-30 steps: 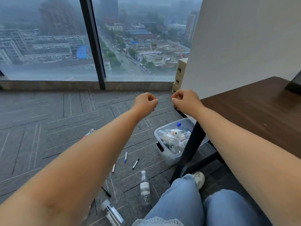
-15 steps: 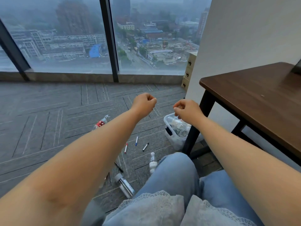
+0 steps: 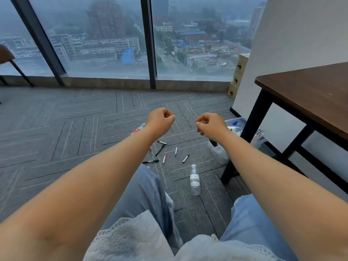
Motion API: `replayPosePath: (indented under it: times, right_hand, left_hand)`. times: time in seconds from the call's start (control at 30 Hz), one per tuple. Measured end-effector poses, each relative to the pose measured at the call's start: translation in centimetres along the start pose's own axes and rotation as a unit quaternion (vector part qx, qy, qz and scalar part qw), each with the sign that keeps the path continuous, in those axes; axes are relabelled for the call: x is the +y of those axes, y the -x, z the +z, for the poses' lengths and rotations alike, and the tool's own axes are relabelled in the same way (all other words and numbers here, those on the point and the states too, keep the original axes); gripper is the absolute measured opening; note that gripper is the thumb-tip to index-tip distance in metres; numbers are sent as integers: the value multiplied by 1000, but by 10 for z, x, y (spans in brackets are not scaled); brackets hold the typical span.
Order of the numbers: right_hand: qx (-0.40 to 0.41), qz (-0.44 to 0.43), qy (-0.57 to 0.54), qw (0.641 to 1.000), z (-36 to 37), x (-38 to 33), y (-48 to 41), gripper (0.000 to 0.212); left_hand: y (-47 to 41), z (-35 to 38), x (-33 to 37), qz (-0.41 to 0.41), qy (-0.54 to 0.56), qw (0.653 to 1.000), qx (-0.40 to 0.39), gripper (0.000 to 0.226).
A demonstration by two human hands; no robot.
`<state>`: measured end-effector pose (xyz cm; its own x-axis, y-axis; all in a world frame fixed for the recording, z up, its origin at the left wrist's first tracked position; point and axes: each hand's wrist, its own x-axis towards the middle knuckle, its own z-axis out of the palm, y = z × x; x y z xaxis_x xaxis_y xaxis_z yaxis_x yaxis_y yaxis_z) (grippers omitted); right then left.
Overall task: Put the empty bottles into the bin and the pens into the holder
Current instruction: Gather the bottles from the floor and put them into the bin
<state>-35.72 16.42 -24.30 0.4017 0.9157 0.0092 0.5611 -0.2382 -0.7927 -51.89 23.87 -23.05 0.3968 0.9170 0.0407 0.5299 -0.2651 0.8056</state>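
Both the left hand (image 3: 160,119) and right hand (image 3: 210,124) stay loosely curled, holding nothing. The view has drawn back: scattered marker pens (image 3: 164,158) and a clear plastic bottle (image 3: 194,180) lie on the carpet, beside the translucent bin (image 3: 218,154); collecting hasn't resumed.

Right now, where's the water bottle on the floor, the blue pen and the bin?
water bottle (image 3: 194,179): head view, on its white label.
blue pen (image 3: 175,152): head view, mid-barrel.
bin (image 3: 218,153): head view, on its clear front wall.
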Motion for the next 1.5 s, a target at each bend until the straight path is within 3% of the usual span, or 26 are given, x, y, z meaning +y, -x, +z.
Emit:
replayPosePath:
  times: [0.6, 0.8, 0.97, 1.3, 1.5]
  right_hand:
    - [-111, 67, 41, 991, 122, 27, -58, 9]
    - [-137, 129, 34, 981, 151, 91, -95, 14]
    - [-177, 198, 54, 962, 182, 164, -127, 26]
    - [-265, 279, 126, 914, 245, 279, -175, 14]
    - [-268, 366, 214, 865, 262, 344, -180, 26]
  left_hand:
    - [-41, 0, -127, -120, 18, 992, -25, 12]
    - [-74, 51, -179, -186, 16, 980, -66, 7]
    - [-94, 106, -238, -254, -2, 960, -121, 23]
    - [-141, 182, -345, -342, -83, 909, -222, 46]
    - [-124, 207, -411, -426, -137, 865, -227, 62]
